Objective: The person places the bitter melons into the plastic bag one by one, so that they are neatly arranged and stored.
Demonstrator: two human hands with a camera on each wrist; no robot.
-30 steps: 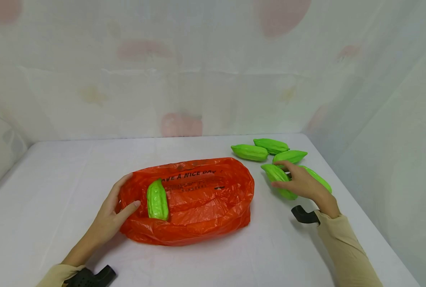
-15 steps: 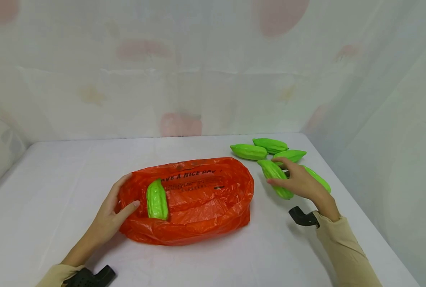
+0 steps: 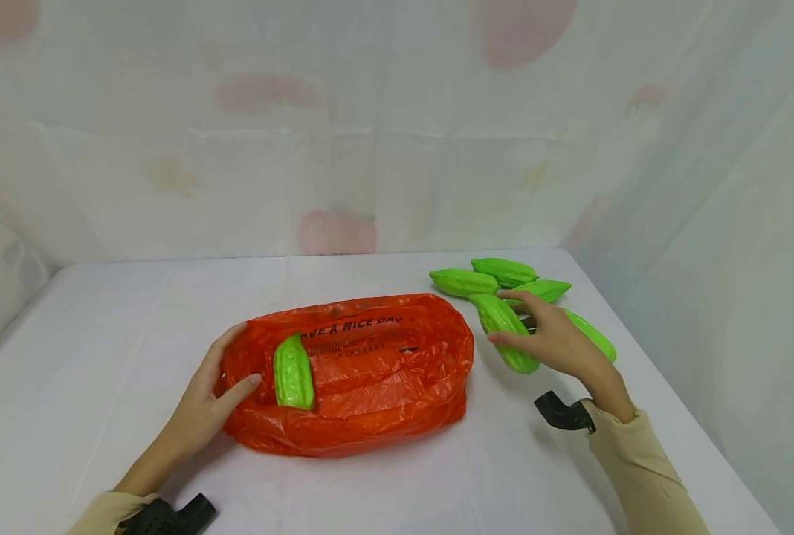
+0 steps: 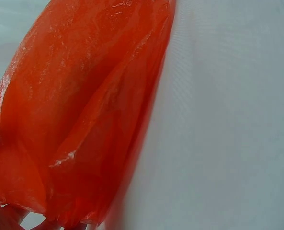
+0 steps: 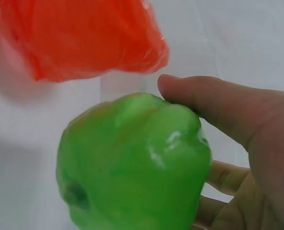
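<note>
Both forearms, in beige sleeves (image 3: pixel 647 475), reach in from the lower corners, black wrist devices (image 3: pixel 564 413) strapped on. Left hand (image 3: pixel 199 394): reaches up and inward, grips left end of red plastic bag (image 3: pixel 343 438); thumb over the near rim into the opening, fingers curved round the outer end, bag wall between. Right hand (image 3: pixel 549 336): palm down, angled inward, fingers spread only as far as the held gourd (image 3: pixel 500 318), pinched thumb on near side, fingers on far side. Held gourd is tilted, tip pointing away and inward, just beside the bag's right end, outside it; looks raised, shadow under it on the white bench (image 3: pixel 343 498).

Bag lies with its mouth gaping wide, dark lettering (image 3: pixel 363 327) on inner back wall, partly readable as "A NICE DAY". Contents: one bagged gourd (image 3: pixel 293 373), at the left part, tip toward the back rim, near left thumb.

Four more on bench, right of bag: left gourd (image 3: pixel 462 282), back gourd (image 3: pixel 506 271) and middle gourd (image 3: pixel 546 289) clustered close; outer gourd (image 3: pixel 591 334) partly behind right hand. Left wrist view: mostly red film, fingers barely showing at bottom edge.
</note>
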